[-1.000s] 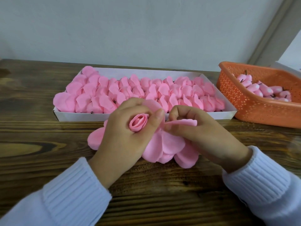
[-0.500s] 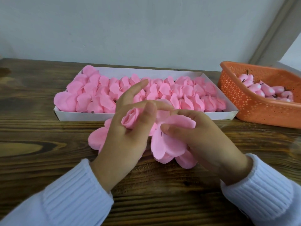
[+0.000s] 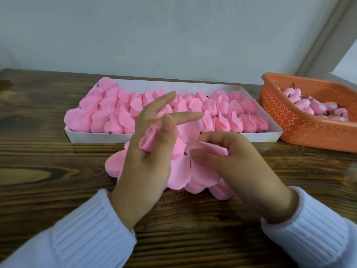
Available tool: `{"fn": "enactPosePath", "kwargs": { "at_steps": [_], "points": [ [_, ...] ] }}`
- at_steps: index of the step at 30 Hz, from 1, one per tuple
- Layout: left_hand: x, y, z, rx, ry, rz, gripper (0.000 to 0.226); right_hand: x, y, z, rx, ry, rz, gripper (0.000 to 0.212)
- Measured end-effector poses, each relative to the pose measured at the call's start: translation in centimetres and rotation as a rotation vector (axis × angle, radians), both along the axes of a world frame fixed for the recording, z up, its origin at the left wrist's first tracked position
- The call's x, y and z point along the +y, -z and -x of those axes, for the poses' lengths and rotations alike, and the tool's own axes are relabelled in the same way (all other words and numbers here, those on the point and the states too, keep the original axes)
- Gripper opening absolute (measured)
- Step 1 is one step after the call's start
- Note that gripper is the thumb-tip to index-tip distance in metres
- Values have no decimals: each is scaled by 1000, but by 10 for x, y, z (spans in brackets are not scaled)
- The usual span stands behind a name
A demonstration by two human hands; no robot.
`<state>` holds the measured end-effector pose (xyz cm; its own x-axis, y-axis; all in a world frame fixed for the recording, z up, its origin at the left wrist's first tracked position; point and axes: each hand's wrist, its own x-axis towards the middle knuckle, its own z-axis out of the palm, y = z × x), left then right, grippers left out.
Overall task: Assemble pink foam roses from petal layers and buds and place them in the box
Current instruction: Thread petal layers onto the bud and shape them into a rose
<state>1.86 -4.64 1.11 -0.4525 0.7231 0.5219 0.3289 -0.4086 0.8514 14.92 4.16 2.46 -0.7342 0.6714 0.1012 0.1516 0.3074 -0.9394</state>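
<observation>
- Pink foam roses (image 3: 222, 107) pack the long white box (image 3: 96, 139) in crowded rows, petals leaning on one another. The box lies across the far half of my dark wooden tabletop (image 3: 38, 190), close to the pale wall (image 3: 173, 35).
- At the box's right end, just beside it, stands an orange perforated basket (image 3: 289, 124). It holds a heap of loose pink buds (image 3: 305, 104) with dark stems.
- My white ribbed sleeves (image 3: 87, 235) come in from the two bottom corners.
- Loose petal layers (image 3: 114, 165) lie spread on the tabletop just in front of the box, mostly hidden under my hands.
- My left hand (image 3: 146, 171) is up over that pile and holds one rolled bud against the thumb. Two of its fingers (image 3: 164, 101) stick out straight toward the box.
- My right hand (image 3: 237, 163) sits just beside the left. Its fingers (image 3: 222, 138) are curled in narrow and pinch the edge of one petal layer (image 3: 212, 149) at the top of the pile.
- The bud (image 3: 150, 140) in my left hand shows its rolled top toward me. A pink petal stands right behind the thumb, and I cannot tell whether it is already joined to the bud.
- A small dark stem tip (image 3: 185, 153) pokes out among the petals, between my two hands.
</observation>
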Motion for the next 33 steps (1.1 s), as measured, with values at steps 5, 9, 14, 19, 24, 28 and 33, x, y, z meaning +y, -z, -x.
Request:
{"fn": "enactPosePath", "kwargs": {
  "at_steps": [5, 9, 14, 19, 24, 28, 33],
  "points": [
    [1, 2, 1, -1, 0, 86, 57, 0, 5, 1, 69, 8, 106, 18],
    [1, 2, 0, 65, -23, 76, 56, 2, 10, 0, 96, -11, 196, 15],
    [2, 3, 0, 190, -91, 53, 50, 4, 15, 1, 110, -33, 213, 14],
    [3, 6, 1, 182, -22, 92, 54, 4, 15, 4, 164, -45, 258, 17],
    [6, 8, 1, 152, 51, 49, 51, -1, 6, 3, 176, -198, 194, 24],
    [6, 6, -1, 15, 174, 27, 67, -4, 6, 3, 76, -167, -65, 29],
    [6, 11, -3, -18, 110, 44, 83, -5, 9, 6, 88, -88, -401, 36]
  ]
}}
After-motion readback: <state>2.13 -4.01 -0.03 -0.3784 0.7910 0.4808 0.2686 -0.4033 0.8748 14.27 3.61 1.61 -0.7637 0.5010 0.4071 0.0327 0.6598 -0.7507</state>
